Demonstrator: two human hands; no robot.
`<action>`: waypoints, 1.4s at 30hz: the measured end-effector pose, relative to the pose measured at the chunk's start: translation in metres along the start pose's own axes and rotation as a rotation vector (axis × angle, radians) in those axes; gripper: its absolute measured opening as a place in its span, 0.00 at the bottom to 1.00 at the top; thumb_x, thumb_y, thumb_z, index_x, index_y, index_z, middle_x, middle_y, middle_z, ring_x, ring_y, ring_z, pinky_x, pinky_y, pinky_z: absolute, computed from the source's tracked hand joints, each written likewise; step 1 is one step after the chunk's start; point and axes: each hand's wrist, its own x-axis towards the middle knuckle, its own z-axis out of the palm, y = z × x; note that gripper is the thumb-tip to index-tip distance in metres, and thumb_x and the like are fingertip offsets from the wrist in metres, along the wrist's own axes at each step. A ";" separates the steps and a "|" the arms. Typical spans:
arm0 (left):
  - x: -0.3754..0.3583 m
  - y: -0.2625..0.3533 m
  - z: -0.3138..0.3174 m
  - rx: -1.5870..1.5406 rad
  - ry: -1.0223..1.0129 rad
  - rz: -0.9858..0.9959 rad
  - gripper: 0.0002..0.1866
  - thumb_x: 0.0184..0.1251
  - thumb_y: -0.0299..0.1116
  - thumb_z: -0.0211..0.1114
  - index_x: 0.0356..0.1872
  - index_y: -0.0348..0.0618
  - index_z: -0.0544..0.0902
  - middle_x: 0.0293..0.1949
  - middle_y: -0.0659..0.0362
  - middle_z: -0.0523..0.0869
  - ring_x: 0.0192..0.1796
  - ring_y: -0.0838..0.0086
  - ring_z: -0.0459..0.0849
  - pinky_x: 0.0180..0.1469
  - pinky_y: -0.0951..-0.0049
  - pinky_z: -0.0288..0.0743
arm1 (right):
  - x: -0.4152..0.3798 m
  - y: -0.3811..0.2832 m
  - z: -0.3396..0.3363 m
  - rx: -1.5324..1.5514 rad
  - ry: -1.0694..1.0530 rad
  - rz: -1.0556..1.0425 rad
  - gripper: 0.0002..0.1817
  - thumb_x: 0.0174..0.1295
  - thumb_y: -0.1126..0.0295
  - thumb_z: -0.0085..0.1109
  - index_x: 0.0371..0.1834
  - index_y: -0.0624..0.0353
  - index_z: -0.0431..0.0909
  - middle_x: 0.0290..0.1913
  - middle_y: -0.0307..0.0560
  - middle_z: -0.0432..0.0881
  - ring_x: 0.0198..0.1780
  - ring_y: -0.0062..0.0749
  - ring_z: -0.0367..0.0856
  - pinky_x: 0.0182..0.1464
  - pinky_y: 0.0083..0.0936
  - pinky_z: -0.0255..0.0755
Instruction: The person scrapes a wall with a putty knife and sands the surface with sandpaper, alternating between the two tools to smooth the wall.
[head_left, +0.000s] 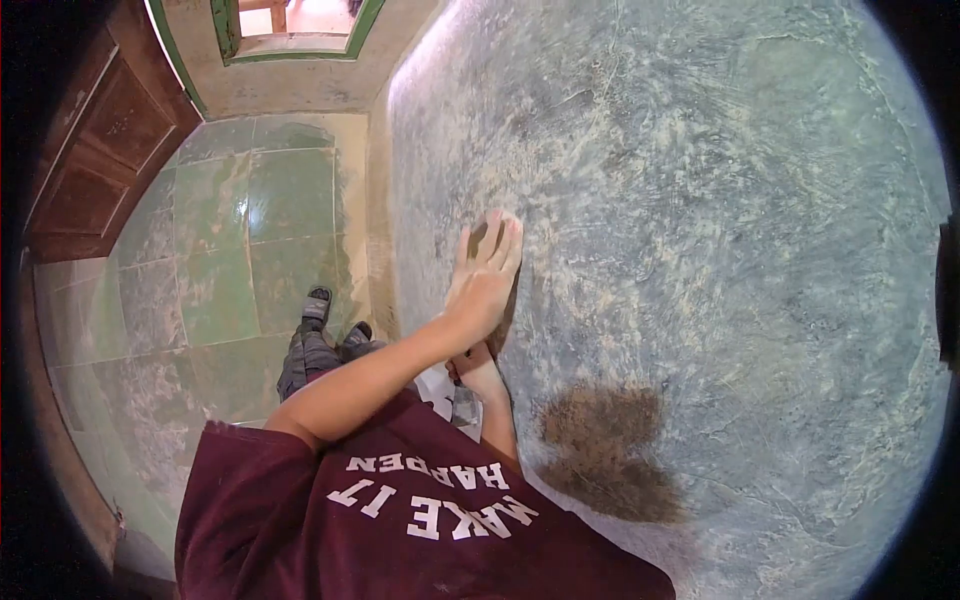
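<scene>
My left hand (484, 275) reaches across in front of me, with its fingers stretched out and spread against the grey, blotchy wall (700, 250). Below it, partly hidden by the left forearm, my right hand (478, 372) is held low beside the wall. Its fingers are curled around something small and dark that I cannot make out. A white object (436, 390) shows in part between my right hand and my maroon shirt (420, 540). On the wall to the right of my right forearm is a dark brown patch (605, 450).
Green floor tiles (290, 195) with pale smears run along the left. My feet in dark sandals (316, 303) stand near the wall's base. A brown panelled door (105, 140) is at far left, and a green-framed window opening (230, 30) is at the top.
</scene>
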 end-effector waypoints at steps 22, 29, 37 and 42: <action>0.086 -0.049 -0.018 -0.093 0.243 -0.035 0.42 0.60 0.16 0.52 0.79 0.26 0.52 0.80 0.36 0.56 0.85 0.47 0.48 0.82 0.45 0.46 | -0.012 -0.023 0.004 0.085 -0.041 0.067 0.15 0.74 0.61 0.64 0.53 0.56 0.74 0.29 0.36 0.74 0.21 0.20 0.71 0.22 0.23 0.65; -0.035 0.002 0.019 -0.331 0.059 0.019 0.49 0.53 0.14 0.59 0.81 0.32 0.52 0.80 0.37 0.55 0.85 0.44 0.47 0.82 0.43 0.44 | 0.031 0.048 -0.008 -0.413 -0.013 -0.464 0.14 0.75 0.67 0.60 0.56 0.61 0.72 0.37 0.38 0.79 0.27 0.20 0.75 0.26 0.24 0.70; 0.044 -0.045 0.004 -0.240 0.202 -0.043 0.51 0.53 0.13 0.59 0.83 0.42 0.52 0.81 0.40 0.54 0.85 0.44 0.45 0.82 0.43 0.43 | -0.018 -0.029 0.007 -0.164 -0.038 -0.020 0.14 0.75 0.62 0.61 0.53 0.60 0.75 0.31 0.37 0.77 0.23 0.18 0.72 0.23 0.23 0.66; -0.019 -0.014 0.022 -0.295 0.163 -0.062 0.51 0.54 0.13 0.59 0.83 0.44 0.51 0.81 0.38 0.56 0.84 0.43 0.46 0.82 0.43 0.44 | -0.010 -0.002 -0.003 -0.179 -0.046 0.015 0.14 0.75 0.63 0.60 0.55 0.61 0.75 0.34 0.38 0.79 0.25 0.18 0.74 0.24 0.22 0.68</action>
